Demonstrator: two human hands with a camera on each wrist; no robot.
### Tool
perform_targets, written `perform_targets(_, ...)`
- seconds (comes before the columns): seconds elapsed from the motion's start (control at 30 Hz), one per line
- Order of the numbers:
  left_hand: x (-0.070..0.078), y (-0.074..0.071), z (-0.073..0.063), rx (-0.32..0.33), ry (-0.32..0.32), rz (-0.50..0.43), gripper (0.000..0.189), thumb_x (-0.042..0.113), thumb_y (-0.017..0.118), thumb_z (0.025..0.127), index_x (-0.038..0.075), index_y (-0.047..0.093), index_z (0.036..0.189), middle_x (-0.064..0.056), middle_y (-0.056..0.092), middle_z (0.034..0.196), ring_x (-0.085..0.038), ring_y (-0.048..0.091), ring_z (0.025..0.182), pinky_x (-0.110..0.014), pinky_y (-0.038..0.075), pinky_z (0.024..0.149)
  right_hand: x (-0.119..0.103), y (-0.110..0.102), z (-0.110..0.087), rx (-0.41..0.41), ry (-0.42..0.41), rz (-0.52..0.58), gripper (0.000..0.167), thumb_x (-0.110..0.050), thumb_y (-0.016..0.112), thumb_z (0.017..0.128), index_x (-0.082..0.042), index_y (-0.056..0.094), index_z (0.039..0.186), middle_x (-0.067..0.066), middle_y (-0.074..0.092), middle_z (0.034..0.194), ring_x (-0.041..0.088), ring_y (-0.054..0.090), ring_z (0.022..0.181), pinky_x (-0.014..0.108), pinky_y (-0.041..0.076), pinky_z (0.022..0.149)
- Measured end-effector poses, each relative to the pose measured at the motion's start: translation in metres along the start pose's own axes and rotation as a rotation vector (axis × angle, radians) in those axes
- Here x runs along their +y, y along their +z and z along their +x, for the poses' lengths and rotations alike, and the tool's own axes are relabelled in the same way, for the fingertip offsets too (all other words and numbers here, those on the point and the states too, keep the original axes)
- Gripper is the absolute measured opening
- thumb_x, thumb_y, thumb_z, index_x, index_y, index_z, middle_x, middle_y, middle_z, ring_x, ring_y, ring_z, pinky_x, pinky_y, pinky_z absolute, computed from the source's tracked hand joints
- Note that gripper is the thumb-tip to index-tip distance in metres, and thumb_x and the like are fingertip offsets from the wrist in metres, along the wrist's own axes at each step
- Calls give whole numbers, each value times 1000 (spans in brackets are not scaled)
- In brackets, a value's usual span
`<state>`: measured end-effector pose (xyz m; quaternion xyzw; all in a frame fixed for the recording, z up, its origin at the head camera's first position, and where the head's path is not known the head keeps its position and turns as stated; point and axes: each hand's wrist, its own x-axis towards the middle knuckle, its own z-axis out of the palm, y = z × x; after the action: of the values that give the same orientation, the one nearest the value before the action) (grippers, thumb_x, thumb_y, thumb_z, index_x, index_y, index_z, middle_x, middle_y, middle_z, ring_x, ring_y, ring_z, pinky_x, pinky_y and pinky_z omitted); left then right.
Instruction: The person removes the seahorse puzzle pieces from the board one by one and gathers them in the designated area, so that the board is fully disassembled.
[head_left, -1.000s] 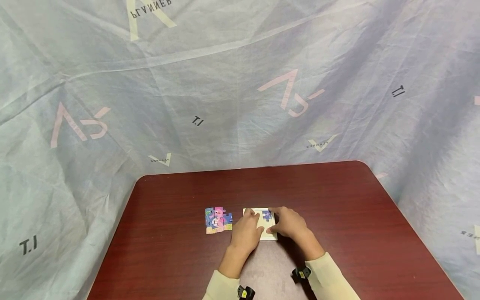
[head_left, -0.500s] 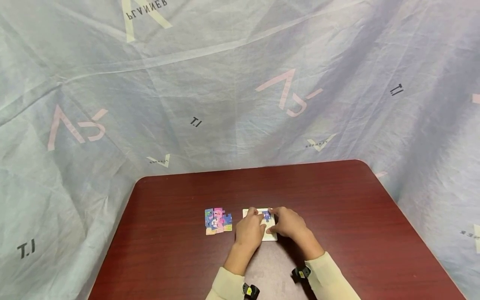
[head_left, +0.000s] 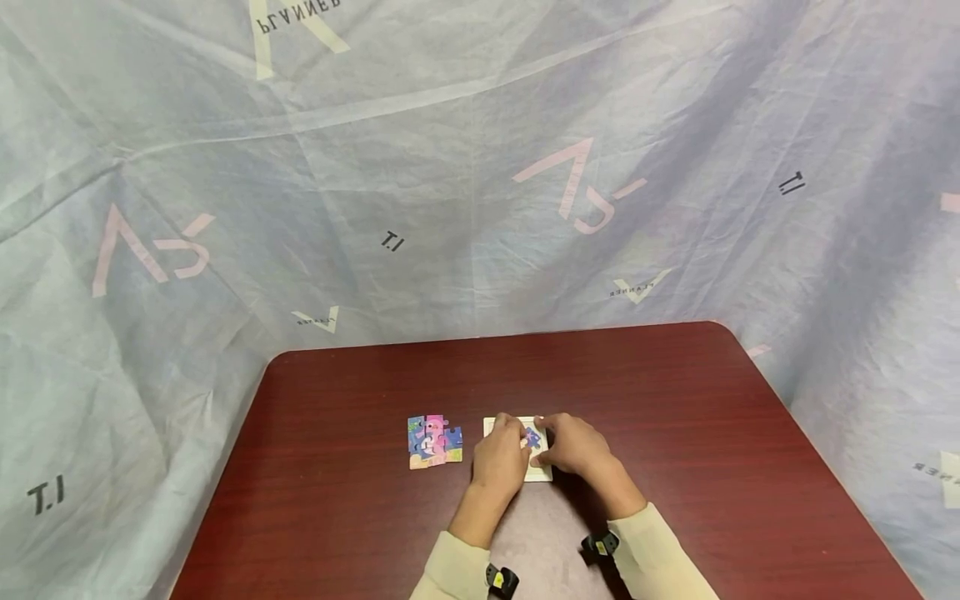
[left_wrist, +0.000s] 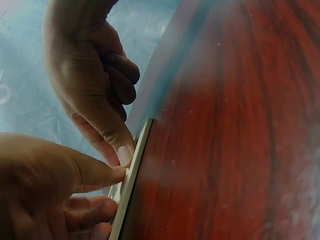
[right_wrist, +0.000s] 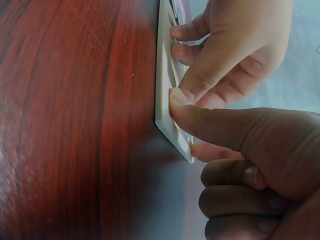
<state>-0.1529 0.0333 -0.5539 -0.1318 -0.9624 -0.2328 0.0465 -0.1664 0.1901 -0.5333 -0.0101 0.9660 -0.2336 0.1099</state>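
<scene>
A pale square puzzle tray [head_left: 538, 477] lies flat on the table, with a blue jigsaw piece [head_left: 533, 437] in its upper right part. My left hand [head_left: 500, 457] reaches over the tray's left half, its thumb and fingertips pinching at the piece. From the right, my right hand [head_left: 576, 444] sets its thumb inside the tray and its index finger at the far edge, the piece between them. In the right wrist view the two thumbs [right_wrist: 181, 96] touch or nearly touch over the pale tray rim [right_wrist: 162, 85]. The fingers hide much of the piece in both wrist views.
Left of the tray lies a joined cluster of pink and blue jigsaw pieces [head_left: 435, 442]. The dark red table [head_left: 337, 500] extends around both. Grey printed cloth [head_left: 450, 208] hangs behind the table and along its sides.
My left hand has moved right and its fingers have closed in towards the blue piece. The piece has turned and shifted slightly nearer to me. My right hand has stayed almost in place.
</scene>
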Motion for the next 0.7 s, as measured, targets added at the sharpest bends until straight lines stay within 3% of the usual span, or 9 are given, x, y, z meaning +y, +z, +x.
perform_targets(0.13,1,1,0,1,0,28,31,20,86,85,5,77,111,-9,65,116,-28,75,85,-43,62,70,0,1,0,-2,4,0,73,-32,98,70,-21,72,137,12,75,132,35,73,105,51,57,72)
perform_targets(0.43,0,2,2,4,5,59,31,27,88,85,4,80,104,-10,65,115,-29,75,84,-43,62,69,0,1,-1,-14,19,-4,72,-32,97,72,-22,71,139,12,73,136,33,73,108,50,57,74)
perform_targets(0.7,-2,0,2,8,-5,52,28,24,88,84,8,81,106,-8,67,115,-27,76,82,-43,61,68,-2,0,-1,-4,21,1,74,-35,98,71,-22,71,138,14,73,136,36,73,109,54,58,77)
